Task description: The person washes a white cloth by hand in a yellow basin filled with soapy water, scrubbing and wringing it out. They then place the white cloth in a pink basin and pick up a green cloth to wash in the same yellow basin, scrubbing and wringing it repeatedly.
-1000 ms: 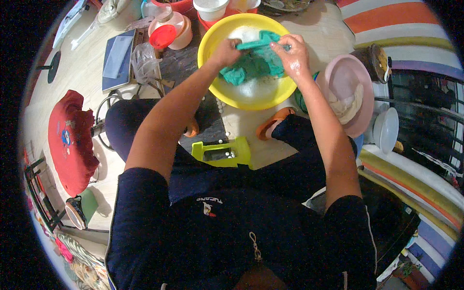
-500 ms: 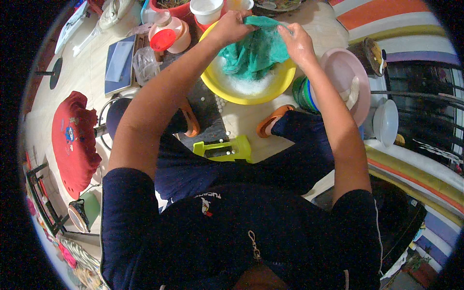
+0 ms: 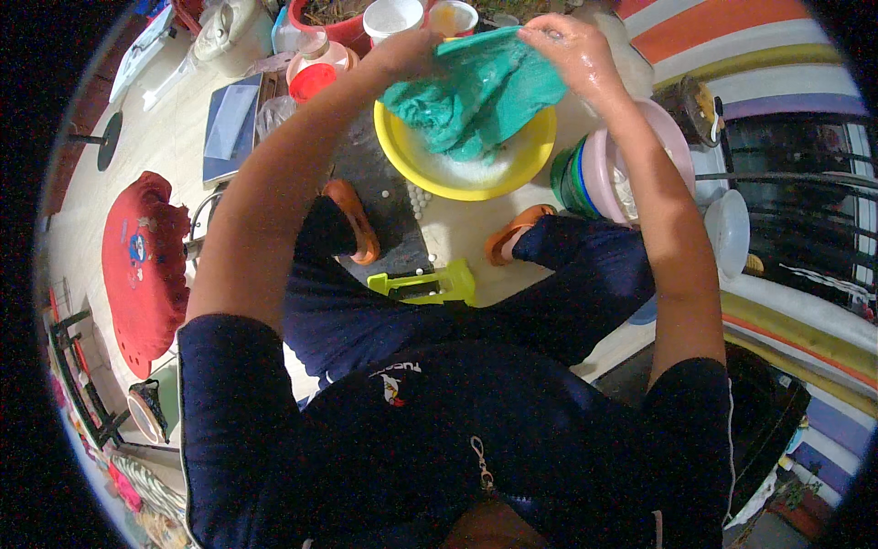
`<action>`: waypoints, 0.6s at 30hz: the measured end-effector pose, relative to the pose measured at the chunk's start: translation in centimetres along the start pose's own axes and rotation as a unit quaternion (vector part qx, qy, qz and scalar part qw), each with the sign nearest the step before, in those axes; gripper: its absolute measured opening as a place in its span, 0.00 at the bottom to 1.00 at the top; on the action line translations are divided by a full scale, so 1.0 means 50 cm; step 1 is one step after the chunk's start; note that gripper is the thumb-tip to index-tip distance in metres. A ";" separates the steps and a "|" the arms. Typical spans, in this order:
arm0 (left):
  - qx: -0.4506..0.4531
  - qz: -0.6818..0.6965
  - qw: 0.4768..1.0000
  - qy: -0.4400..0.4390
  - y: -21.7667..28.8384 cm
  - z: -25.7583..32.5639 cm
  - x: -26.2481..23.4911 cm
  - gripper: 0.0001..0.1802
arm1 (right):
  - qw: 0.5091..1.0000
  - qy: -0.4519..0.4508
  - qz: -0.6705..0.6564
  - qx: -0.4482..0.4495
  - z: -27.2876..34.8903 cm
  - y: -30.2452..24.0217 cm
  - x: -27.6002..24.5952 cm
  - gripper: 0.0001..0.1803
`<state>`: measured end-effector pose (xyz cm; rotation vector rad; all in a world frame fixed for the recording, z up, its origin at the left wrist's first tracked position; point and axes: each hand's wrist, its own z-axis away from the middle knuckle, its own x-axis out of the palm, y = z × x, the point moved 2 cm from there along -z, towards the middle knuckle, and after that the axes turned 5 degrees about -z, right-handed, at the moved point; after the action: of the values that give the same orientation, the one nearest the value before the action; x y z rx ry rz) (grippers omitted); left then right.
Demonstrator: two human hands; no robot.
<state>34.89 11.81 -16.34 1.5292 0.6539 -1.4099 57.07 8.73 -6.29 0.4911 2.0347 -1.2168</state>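
Closest to us, a yellow-green plastic stool [image 3: 430, 284] sat on the floor [image 3: 457, 233] between our knees, with our orange sandals [image 3: 352, 218] just beyond it. Past them stood the yellow basin [image 3: 476, 169], holding soapy white water. A second before, the teal cloth [image 3: 476, 91] had lain low in that basin under our hands; by this moment we had lifted it clear, so it hung bunched above the basin's far rim. Our left hand [image 3: 407, 53] was closed around the cloth's left end, and our right hand [image 3: 562, 41] pinched its upper right edge, fingers pressed together. Just right of the basin a pink bowl [image 3: 604, 160] rested against a green container [image 3: 565, 178]. Farther off stood a red bowl [image 3: 315, 80], a white cup [image 3: 391, 16] and an orange-filled cup [image 3: 453, 16].
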 end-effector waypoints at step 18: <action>-0.095 0.507 0.836 0.189 0.030 -0.012 -0.016 0.13 | 0.968 0.132 -0.206 0.057 -0.011 0.084 -0.026 0.17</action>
<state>36.33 11.86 -15.23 1.6114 0.1095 -0.2279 60.39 11.31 -7.72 0.3030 2.3829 -1.5924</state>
